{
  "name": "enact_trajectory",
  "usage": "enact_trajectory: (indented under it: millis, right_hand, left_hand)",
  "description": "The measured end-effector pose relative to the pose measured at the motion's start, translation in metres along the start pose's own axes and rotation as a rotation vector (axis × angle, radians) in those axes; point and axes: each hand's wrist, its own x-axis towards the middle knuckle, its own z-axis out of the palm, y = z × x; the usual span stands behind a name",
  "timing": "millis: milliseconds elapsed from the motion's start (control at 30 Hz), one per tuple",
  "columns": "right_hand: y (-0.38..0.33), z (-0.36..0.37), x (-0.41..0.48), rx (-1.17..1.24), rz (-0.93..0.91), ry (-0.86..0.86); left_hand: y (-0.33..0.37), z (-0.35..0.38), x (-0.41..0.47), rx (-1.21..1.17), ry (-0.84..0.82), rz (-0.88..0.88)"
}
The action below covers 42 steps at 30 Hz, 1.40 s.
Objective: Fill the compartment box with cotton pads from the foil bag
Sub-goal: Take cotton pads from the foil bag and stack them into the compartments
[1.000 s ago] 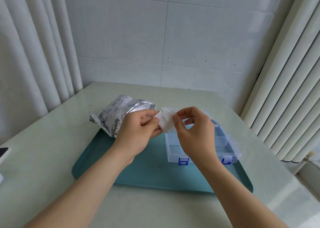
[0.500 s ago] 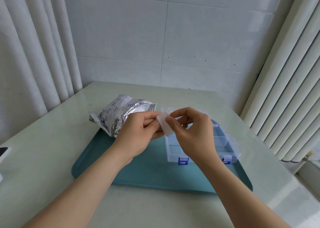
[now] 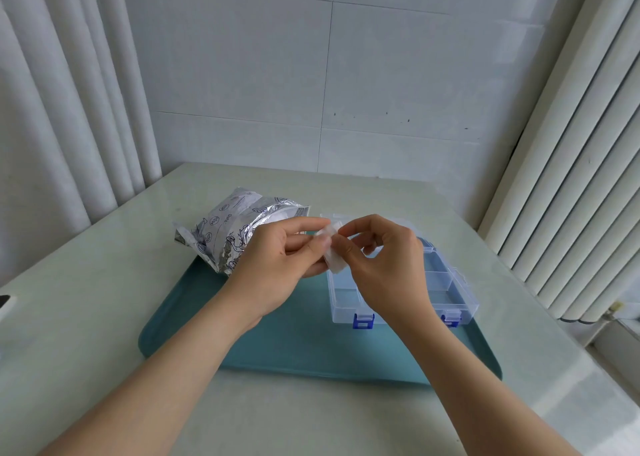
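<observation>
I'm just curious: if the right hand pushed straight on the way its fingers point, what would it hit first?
The right hand points leftward, pinching the cotton pad. Straight on, it would likely meet the left hand first, which pinches the same pad; the foil bag lies beyond.

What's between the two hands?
A white cotton pad, pinched by the left hand and right hand near the compartment box, in the head view.

Foil bag [image 3: 228,234]: silver, with dark blue line doodles printed over it. Your cotton pad [image 3: 334,262]: plain white. Compartment box [image 3: 450,294]: clear, colourless plastic, with bright blue latches [image 3: 363,320]. Tray [image 3: 294,345]: flat teal. Your counter [image 3: 86,300]: pale greenish white, glossy. Wall tiles [image 3: 242,75]: white with grey joints. Curtains [image 3: 69,109]: off-white.
</observation>
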Motion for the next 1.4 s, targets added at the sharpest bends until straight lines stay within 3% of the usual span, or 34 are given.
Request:
enact_trajectory:
  millis: [267,400,533,700,1133,1200,1333,1400]
  right_hand:
    - [0.003,-0.004,0.003,-0.076,-0.011,-0.207]
    - [0.009,-0.012,0.009,-0.023,0.093,-0.005]
    - [0.019,-0.021,0.015,-0.108,0.162,0.057]
    - [0.023,-0.016,0.020,-0.162,0.164,-0.103]
    - [0.020,0.002,0.042,-0.388,0.320,-0.469]
    - [0.020,0.006,0.044,-0.412,0.310,-0.483]
    - [0.020,0.014,0.045,-0.570,0.210,-0.442]
    - [0.020,0.016,0.045,-0.616,0.229,-0.427]
  left_hand:
    - [-0.013,0.001,0.001,0.249,0.042,0.111]
    - [-0.023,0.009,0.000,0.476,0.126,0.131]
    - [-0.029,0.018,-0.006,0.736,-0.019,0.063]
    - [-0.023,0.016,-0.006,0.721,-0.086,-0.057]
    - [-0.016,0.013,-0.005,0.718,-0.096,-0.018]
    - [-0.016,0.012,-0.004,0.748,-0.057,0.056]
    - [-0.016,-0.002,0.004,0.861,0.202,0.560]
    - [-0.014,-0.014,0.009,0.920,0.361,0.673]
